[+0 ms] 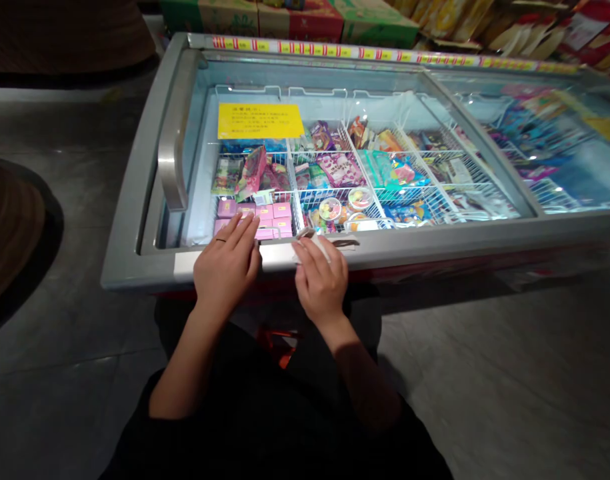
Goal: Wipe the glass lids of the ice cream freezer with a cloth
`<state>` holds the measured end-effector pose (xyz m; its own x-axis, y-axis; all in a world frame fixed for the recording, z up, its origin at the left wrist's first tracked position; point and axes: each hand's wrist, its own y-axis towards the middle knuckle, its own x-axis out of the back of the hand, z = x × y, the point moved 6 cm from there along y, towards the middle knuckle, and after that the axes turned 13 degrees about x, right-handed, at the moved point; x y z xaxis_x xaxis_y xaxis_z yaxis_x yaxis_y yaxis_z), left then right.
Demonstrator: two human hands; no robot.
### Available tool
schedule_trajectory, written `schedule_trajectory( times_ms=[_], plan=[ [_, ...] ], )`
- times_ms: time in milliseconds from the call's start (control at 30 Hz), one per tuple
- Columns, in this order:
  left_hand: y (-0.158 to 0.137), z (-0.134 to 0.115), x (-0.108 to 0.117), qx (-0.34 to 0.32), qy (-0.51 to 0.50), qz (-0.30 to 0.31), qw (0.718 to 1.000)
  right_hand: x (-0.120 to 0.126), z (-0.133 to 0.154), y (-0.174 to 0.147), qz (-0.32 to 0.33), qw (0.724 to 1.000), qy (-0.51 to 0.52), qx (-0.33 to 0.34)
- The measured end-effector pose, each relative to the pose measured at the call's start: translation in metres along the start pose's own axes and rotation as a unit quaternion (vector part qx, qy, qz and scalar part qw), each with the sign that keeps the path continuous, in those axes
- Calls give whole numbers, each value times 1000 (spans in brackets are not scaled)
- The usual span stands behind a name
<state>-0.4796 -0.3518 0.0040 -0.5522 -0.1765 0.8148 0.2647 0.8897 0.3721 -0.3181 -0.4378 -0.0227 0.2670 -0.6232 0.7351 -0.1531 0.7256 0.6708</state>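
My left hand (227, 257) lies flat, fingers stretched out, on the front edge of a chest freezer (415, 243). Its fingertips reach over the glass above pink boxes (267, 213). Beside it, my right hand (321, 273) has its fingers bent over a small white piece of paper or cloth (305, 235) and presses it on the same edge. Whether it is paper or cloth I cannot tell. A white strip (277, 255) runs along the edge between the hands. A brown mark (345, 243) shows just right of my right fingers.
Under the sliding glass, wire baskets hold bagged frozen goods (339, 170) and round tubs (329, 209). A yellow notice (261, 121) is at the left, near a metal handle (171, 167). Boxes (299, 23) stand behind the freezer. Round brown objects (9, 227) stand at the left.
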Motion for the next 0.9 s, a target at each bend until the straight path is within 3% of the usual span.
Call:
schedule_trajectory(
  times_ms=[100, 200, 367, 567, 767, 900],
  plan=[
    [2, -9, -1, -17, 4, 21, 1000, -6, 15, 8, 43, 997, 24, 66],
    [6, -21, -4, -36, 5, 53, 998, 3, -1, 9, 37, 995, 32, 85],
    [21, -44, -19, -54, -25, 83, 995, 30, -59, 4, -86, 996, 28, 1],
    [33, -74, -42, -86, -47, 98, 990, 38, -87, 12, -34, 997, 73, -1],
    [26, -74, -42, -80, -13, 73, 994, 65, -139, -7, -74, 994, -42, -71],
    [25, -76, -43, -68, -10, 59, 996, 55, -119, -3, -56, 996, -42, -63]
  ],
)
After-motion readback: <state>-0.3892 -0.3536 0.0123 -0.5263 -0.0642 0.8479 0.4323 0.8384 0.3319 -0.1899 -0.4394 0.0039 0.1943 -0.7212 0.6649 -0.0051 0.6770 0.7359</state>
